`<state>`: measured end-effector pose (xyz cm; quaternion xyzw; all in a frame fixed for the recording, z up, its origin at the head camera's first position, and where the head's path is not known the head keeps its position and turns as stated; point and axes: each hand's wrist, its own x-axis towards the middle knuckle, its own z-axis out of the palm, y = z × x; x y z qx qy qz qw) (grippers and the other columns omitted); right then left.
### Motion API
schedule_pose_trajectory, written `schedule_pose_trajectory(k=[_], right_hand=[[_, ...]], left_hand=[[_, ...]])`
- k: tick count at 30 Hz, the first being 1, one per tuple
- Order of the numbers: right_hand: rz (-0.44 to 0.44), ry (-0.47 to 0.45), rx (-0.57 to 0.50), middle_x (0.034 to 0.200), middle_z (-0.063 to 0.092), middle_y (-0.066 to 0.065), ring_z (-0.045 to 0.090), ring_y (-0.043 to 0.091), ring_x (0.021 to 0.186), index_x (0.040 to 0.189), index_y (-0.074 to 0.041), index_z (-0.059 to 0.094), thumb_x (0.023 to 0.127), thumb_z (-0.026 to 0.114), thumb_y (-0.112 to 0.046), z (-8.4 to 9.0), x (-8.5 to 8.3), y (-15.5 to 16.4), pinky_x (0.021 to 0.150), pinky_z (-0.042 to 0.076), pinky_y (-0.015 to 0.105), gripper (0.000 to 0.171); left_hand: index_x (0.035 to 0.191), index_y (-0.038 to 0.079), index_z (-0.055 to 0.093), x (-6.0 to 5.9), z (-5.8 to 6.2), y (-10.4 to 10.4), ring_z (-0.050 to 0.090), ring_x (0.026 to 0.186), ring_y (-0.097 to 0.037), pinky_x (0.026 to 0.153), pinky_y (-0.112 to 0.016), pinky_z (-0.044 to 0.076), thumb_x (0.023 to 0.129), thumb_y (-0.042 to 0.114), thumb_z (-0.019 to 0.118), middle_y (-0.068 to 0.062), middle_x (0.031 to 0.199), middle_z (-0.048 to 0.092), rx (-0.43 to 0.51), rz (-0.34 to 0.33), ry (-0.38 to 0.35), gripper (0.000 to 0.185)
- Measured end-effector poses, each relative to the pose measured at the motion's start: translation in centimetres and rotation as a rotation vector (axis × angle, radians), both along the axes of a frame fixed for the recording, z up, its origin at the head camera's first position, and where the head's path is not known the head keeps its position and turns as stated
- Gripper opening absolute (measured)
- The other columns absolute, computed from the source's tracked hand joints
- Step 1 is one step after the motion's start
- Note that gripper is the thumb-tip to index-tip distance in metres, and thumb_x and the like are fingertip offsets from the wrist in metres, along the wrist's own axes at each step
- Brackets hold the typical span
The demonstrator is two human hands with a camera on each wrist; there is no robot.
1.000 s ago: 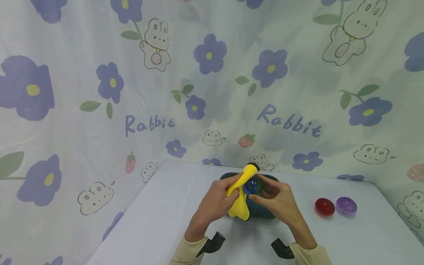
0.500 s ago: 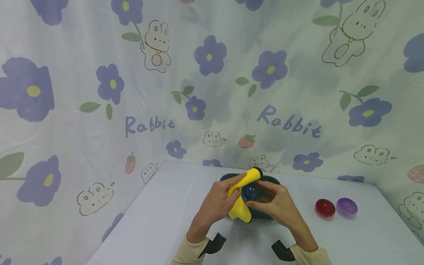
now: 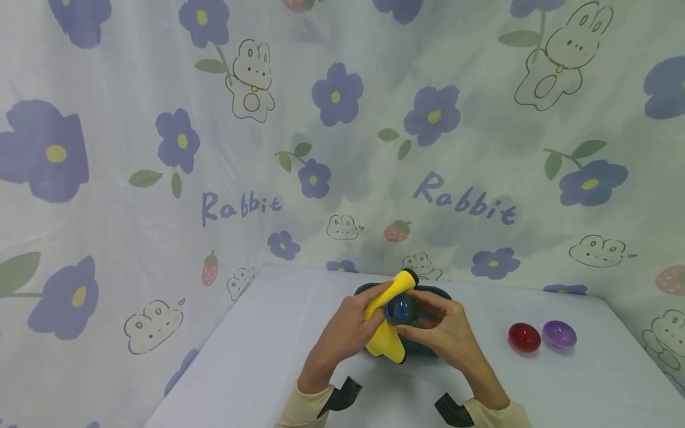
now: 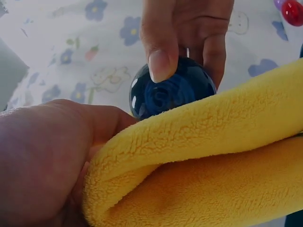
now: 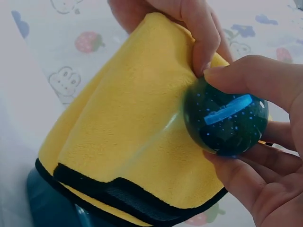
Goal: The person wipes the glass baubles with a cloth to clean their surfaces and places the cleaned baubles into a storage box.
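Note:
My left hand [image 3: 350, 330] grips a folded yellow cloth [image 3: 389, 315] with a black edge, seen close in the left wrist view [image 4: 208, 175] and the right wrist view [image 5: 128, 137]. My right hand [image 3: 446, 333] pinches a dark blue glossy ball [image 3: 401, 309] between thumb and fingers; the ball [image 5: 225, 120] touches the cloth, and the ball [image 4: 170, 92] shows above the cloth's fold. Both hands hover over a dark teal tray [image 3: 439, 292] on the table.
A red dome-shaped piece [image 3: 524, 337] and a purple one [image 3: 559, 334] lie side by side on the pale table [image 3: 267, 356] to the right. A flower-and-rabbit printed curtain [image 3: 214, 148] hangs behind and to the left.
The cloth's raised end has tilted slightly and both hands shifted a little over the tray; the ball stays held against the cloth.

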<state>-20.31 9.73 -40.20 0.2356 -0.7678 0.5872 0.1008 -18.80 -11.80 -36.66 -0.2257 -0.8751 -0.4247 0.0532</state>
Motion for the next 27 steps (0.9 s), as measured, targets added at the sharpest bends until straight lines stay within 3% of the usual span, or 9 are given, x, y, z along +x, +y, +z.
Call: schedule_pose_trajectory(k=[5, 11, 18, 27], right_hand=[[-0.032, 0.03, -0.025, 0.13, 0.07, 0.013, 0.072, 0.02, 0.115, 0.132, -0.011, 0.069, 0.076, 0.09, -0.013, -0.2, -0.1, -0.3, 0.089, 0.061, 0.033, 0.059], [-0.09, 0.076, -0.074, 0.13, 0.069, 0.009, 0.068, 0.0, 0.111, 0.131, -0.01, 0.068, 0.076, 0.09, -0.008, -0.4, -0.1, -0.7, 0.088, 0.06, 0.026, 0.06], [-0.106, 0.083, -0.123, 0.131, 0.067, 0.009, 0.067, -0.002, 0.115, 0.13, -0.008, 0.066, 0.074, 0.09, -0.005, -0.3, -0.3, -0.7, 0.088, 0.058, 0.022, 0.061], [-0.145, 0.062, -0.05, 0.13, 0.064, 0.006, 0.064, -0.002, 0.113, 0.136, -0.009, 0.065, 0.076, 0.09, -0.01, -0.3, -0.6, -0.2, 0.091, 0.057, 0.022, 0.065]], left_hand=[[0.156, 0.014, 0.047, 0.1, 0.1, -0.2, 0.06, 0.074, -0.006, 0.07, -0.021, 0.052, 0.098, 0.013, 0.052, -0.007, 0.109, 0.07, -0.03, -0.007, 0.011, 0.058], [0.158, 0.011, 0.043, 0.2, 0.3, -0.2, 0.056, 0.065, -0.004, 0.062, -0.021, 0.052, 0.094, 0.011, 0.052, -0.006, 0.097, 0.067, -0.051, 0.0, -0.006, 0.064], [0.158, 0.011, 0.044, 0.6, 0.8, -0.2, 0.057, 0.067, -0.007, 0.064, -0.022, 0.052, 0.094, 0.013, 0.052, -0.005, 0.096, 0.066, -0.051, 0.001, -0.035, 0.064], [0.156, 0.01, 0.047, 0.6, 1.1, -0.2, 0.059, 0.072, -0.008, 0.068, -0.021, 0.053, 0.094, 0.011, 0.052, -0.008, 0.103, 0.069, -0.05, -0.007, -0.018, 0.062]])
